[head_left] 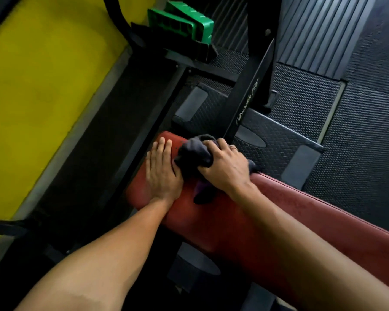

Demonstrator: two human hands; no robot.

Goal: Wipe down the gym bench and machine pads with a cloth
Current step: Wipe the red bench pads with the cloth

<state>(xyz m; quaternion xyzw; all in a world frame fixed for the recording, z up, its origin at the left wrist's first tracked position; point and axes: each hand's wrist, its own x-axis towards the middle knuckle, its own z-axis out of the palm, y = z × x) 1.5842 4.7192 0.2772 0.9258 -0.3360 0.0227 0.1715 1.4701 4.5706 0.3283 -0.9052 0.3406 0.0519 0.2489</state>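
Observation:
A long red padded bench (222, 223) runs from the centre toward the lower right. Near its far end lies a dark bunched cloth (193, 156), and my right hand (225, 164) is closed over it, pressing it onto the pad. My left hand (162, 169) rests flat on the pad's left side with its fingers together, just beside the cloth and touching its edge. A loose tail of the cloth hangs below my right hand.
A black steel upright (247, 99) of the machine rises just beyond the bench end. Black textured foot plates (279, 140) lie under it. Green plastic blocks (182, 23) sit at the top. A yellow floor strip (38, 86) runs along the left.

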